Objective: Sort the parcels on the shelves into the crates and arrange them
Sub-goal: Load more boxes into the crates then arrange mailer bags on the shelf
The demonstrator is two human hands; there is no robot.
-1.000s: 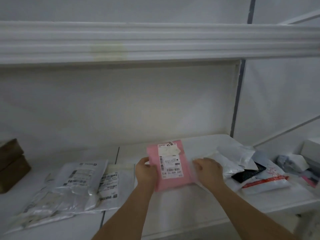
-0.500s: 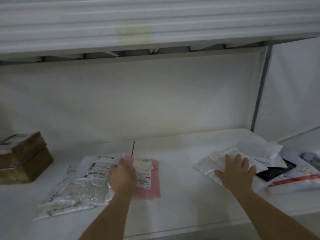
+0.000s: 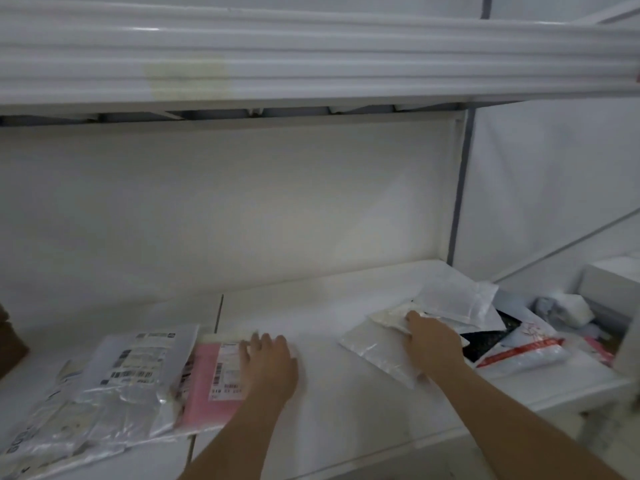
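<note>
A pink parcel (image 3: 204,386) with a white label lies flat on the white shelf (image 3: 329,403), its left edge tucked against a pile of clear and white bagged parcels (image 3: 131,372). My left hand (image 3: 268,367) rests on the pink parcel's right side with straight fingers. On the right, my right hand (image 3: 434,342) grips a small white padded parcel (image 3: 388,317), thumb on top. That parcel lies on a clear plastic bag (image 3: 375,356), at the edge of a heap of mailers.
The right heap holds a white mailer (image 3: 453,299), a black parcel (image 3: 485,341) and a white bag with a red stripe (image 3: 523,353). More wrapped items (image 3: 561,310) lie beyond it. A brown box (image 3: 10,341) sits far left. The upper shelf (image 3: 311,64) overhangs.
The pink parcel went from held up in both hands to lying beside the left pile. My left hand slid to its right edge; my right hand closed round the white padded parcel.
</note>
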